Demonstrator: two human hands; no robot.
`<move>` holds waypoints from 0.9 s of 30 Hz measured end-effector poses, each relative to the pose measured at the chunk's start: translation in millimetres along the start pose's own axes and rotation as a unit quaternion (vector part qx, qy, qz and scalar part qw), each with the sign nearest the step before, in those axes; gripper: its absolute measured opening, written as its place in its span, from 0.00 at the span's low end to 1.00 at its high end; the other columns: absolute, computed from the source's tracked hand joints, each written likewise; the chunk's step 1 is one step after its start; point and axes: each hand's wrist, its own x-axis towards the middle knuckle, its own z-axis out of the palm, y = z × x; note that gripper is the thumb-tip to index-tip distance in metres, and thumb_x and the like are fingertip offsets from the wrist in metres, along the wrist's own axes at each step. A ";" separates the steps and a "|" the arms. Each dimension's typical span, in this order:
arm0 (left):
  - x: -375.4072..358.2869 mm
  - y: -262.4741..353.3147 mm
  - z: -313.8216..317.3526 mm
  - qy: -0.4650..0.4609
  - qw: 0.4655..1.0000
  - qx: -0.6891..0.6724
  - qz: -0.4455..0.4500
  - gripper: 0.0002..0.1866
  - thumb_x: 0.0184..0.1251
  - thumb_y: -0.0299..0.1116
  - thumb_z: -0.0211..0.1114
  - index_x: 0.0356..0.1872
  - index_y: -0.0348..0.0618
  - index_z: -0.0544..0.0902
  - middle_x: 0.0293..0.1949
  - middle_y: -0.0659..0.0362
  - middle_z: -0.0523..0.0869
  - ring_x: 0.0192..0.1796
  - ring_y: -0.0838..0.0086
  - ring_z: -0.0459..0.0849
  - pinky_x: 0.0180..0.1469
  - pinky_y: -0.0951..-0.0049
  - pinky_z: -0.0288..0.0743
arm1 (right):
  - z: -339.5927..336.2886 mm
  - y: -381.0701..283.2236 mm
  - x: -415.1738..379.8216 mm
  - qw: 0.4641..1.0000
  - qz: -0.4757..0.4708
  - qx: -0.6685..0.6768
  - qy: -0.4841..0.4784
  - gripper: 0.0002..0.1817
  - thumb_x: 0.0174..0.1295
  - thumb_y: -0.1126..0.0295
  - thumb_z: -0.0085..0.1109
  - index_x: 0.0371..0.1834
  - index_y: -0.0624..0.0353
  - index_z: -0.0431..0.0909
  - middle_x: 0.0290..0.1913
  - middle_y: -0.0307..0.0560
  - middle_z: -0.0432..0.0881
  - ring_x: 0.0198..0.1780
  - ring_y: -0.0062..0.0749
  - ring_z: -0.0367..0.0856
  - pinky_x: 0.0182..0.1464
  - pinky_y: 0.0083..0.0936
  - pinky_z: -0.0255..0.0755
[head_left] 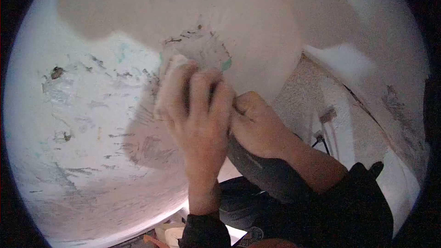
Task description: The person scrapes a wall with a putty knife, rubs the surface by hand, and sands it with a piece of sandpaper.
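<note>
Head camera view: nearest to me, two dark sleeves are showing, the left one (pixel 204 232) at the bottom edge and the right one (pixel 363 197) at the lower right. Between them dark clothing (pixel 239 202) is filling the space, and a dark grey shape (pixel 271 174) is slanting under the right forearm (I am not able to tell what it is). At the bottom, a pale round item (pixel 173 236) is sitting beside something orange (pixel 154 241).

Farther up, I am seeing the left hand (pixel 200 98) holding a pale block (pixel 171 80). Its fingers are bending over the block, with narrow dark gaps between them. The block is lying along the hand's left side, in front of the wall (pixel 257 32); whether it is touching the wall I cannot tell. Just beside, the right hand (pixel 252 115) is curling in, its fingers folded tightly; what they are pinching, if anything, I cannot tell.

Beyond the hands, the wall is showing dark scrapes, a broken dark crack (pixel 183 36) above the block and a small green patch (pixel 226 64). Well to the left, a dark hole (pixel 57 72) is standing out. Over on the right, I am seeing a rough speckled strip (pixel 298 85), a long dark line (pixel 360 101) running downward and a thin dark frame (pixel 321 140).
</note>
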 end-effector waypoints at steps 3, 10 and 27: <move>5.6 -12.7 6.6 0.012 1.000 0.027 0.009 0.08 0.47 0.34 0.66 0.31 0.52 0.80 0.47 0.67 0.80 0.65 0.64 0.71 0.63 0.55 0.63 | -3.8 -1.9 11.8 0.998 0.033 -0.059 -0.003 0.16 0.64 0.66 0.52 0.29 0.72 0.78 0.25 0.69 0.78 0.31 0.64 0.82 0.36 0.49 0.75; 15.7 -7.7 -0.8 0.009 0.999 0.027 -0.023 0.09 0.47 0.35 0.67 0.32 0.52 0.82 0.48 0.67 0.82 0.65 0.64 0.71 0.65 0.56 0.60 | -6.3 -12.5 17.9 0.996 -0.015 -0.088 0.028 0.14 0.61 0.67 0.55 0.29 0.71 0.80 0.27 0.69 0.79 0.34 0.65 0.82 0.39 0.51 0.76; 17.5 11.1 10.2 0.003 1.000 0.002 -0.001 0.09 0.50 0.34 0.67 0.33 0.50 0.80 0.50 0.64 0.79 0.67 0.61 0.69 0.62 0.49 0.63 | -30.7 -7.3 12.8 0.996 0.058 -0.063 -0.031 0.18 0.70 0.65 0.48 0.33 0.72 0.77 0.24 0.60 0.80 0.29 0.40 0.83 0.36 0.40 0.75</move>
